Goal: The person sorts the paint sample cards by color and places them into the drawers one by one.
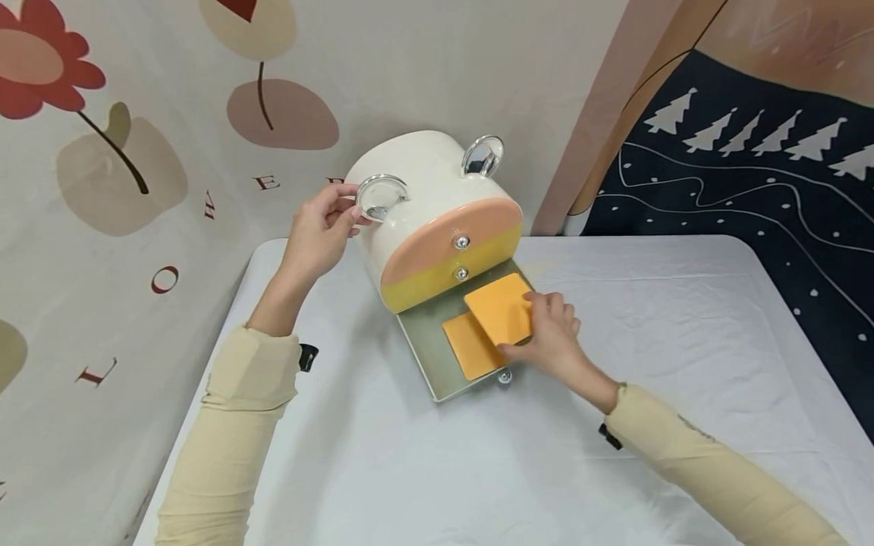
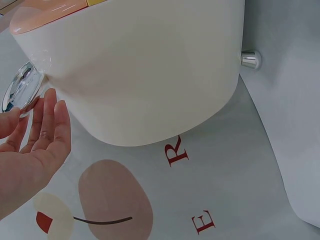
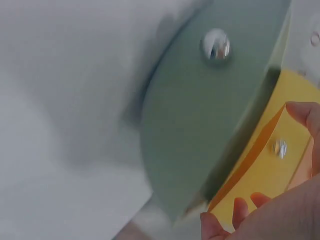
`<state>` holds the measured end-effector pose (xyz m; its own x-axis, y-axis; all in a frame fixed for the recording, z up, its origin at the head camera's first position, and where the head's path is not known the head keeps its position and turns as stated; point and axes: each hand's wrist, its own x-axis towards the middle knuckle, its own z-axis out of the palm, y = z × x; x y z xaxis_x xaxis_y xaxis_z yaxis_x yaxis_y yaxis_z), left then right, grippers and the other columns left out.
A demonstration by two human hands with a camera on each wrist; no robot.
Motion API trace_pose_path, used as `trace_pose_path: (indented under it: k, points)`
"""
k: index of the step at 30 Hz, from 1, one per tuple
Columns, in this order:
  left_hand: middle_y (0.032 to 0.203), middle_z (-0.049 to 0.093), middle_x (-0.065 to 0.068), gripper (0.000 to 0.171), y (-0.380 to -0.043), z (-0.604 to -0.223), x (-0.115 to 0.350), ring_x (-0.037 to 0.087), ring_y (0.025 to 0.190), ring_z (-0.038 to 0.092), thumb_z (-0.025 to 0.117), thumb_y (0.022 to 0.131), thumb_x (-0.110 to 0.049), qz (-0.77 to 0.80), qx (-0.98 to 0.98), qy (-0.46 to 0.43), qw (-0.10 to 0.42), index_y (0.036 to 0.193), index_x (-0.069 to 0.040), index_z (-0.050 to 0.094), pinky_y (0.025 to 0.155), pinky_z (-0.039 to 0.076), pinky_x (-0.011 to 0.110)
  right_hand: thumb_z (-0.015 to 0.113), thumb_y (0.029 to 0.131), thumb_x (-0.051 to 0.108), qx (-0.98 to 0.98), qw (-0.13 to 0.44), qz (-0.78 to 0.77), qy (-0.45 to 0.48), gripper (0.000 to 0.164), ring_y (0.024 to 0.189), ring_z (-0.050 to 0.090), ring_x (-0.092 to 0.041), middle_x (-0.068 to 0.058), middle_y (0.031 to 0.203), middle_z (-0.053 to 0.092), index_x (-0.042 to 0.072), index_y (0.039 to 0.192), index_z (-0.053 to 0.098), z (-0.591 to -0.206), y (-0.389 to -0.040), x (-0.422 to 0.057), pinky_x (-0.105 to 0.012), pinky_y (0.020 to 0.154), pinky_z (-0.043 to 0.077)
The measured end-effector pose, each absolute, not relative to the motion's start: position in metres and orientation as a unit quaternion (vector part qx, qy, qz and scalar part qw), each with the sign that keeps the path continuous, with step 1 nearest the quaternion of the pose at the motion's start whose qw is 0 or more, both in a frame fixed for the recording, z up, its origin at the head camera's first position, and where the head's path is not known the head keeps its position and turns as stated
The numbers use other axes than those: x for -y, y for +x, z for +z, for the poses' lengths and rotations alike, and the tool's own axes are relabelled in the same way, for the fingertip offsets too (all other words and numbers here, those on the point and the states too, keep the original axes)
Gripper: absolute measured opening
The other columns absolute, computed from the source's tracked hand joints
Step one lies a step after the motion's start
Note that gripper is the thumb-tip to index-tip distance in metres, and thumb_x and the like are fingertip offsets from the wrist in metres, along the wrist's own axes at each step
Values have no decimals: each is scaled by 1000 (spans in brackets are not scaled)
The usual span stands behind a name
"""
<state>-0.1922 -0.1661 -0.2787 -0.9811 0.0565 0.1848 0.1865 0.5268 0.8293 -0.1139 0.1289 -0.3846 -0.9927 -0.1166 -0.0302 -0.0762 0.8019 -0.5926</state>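
A white, rounded little drawer cabinet (image 1: 416,171) with two shiny round ears stands on the table. My left hand (image 1: 319,233) pinches the rim of its left ear (image 1: 384,196) between thumb and fingers; in the left wrist view the other fingers (image 2: 61,130) extend beside the white body. The bottom green drawer (image 1: 426,337) is pulled out. Over it, my right hand (image 1: 551,334) grips a thin orange-yellow square (image 1: 501,303) by its edges, thumb on one side and fingers on the other. A second orange square (image 1: 471,350) lies in the drawer, partly covered by the held one.
Above the green drawer are a yellow drawer front (image 1: 423,290) and a peach one (image 1: 426,246), both closed, with silver knobs. The right ear (image 1: 483,157) sticks up. A white cloth covers the table (image 1: 410,470). Patterned fabric (image 1: 191,45) hangs behind the cabinet.
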Motion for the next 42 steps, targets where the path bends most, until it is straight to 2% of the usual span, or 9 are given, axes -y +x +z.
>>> trace_pose_path:
  k: [8,10,13,16,21,24,30,37,42]
  points:
    - [101,59,16,27,-192,-279,166,21,89,61,48,95,-8,-485,869,-71,70,121,-2,53,76,52,27,81,66,34,-945,14,-306,-111,80,106,33,-41,-24,116,38,-4,124,42,-398,-104,-109,-51,83,26]
    - [101,59,16,27,-192,-279,166,21,89,61,48,95,-9,-486,869,-70,69,121,-2,52,76,51,26,79,70,30,-935,19,-334,-120,73,107,36,-41,-24,116,39,-4,124,43,-397,-104,-113,-50,86,30]
    - [102,59,16,28,-192,-279,167,21,90,61,47,95,-9,-484,870,-68,68,122,-2,52,77,51,26,73,77,17,-909,27,-389,-147,55,98,47,-36,-22,108,46,-5,120,47,-393,-106,-126,-46,82,41]
    - [101,59,16,28,-192,-278,167,21,90,61,47,95,-9,-482,871,-69,69,122,-2,52,77,51,26,68,80,6,-876,51,-444,-181,38,84,53,-27,-18,97,52,-5,113,52,-390,-109,-142,-36,70,48]
    - [100,59,16,27,-192,-278,167,20,88,62,48,94,-7,-485,869,-70,73,121,-2,53,76,52,28,60,85,1,-817,136,-525,-195,21,83,55,-17,-11,91,59,-6,105,57,-389,-111,-170,-26,71,49]
    - [100,59,16,27,-192,-278,167,20,88,62,48,94,-7,-486,868,-70,73,121,-2,53,76,52,28,57,88,3,-783,201,-557,-189,22,87,58,-19,-16,96,60,-9,106,56,-391,-109,-185,-26,74,51]
    - [101,60,16,28,-193,-278,165,21,88,62,49,94,-6,-493,865,-68,71,121,-3,53,73,51,21,54,90,0,-717,307,-589,-210,29,98,58,-34,-34,110,53,-15,114,51,-414,-101,-201,-39,82,51]
    - [100,60,15,28,-192,-278,165,19,87,62,49,94,-5,-495,863,-68,72,121,-3,53,73,51,22,54,87,-3,-687,342,-605,-214,39,107,52,-40,-34,122,45,-16,122,43,-445,-94,-194,-30,85,49]
    - [100,59,16,28,-192,-279,165,21,88,61,48,94,-6,-491,866,-70,69,122,-2,52,73,50,19,57,86,-2,-698,325,-603,-209,40,111,47,-44,-29,121,48,-13,122,45,-449,-93,-185,-27,87,48]
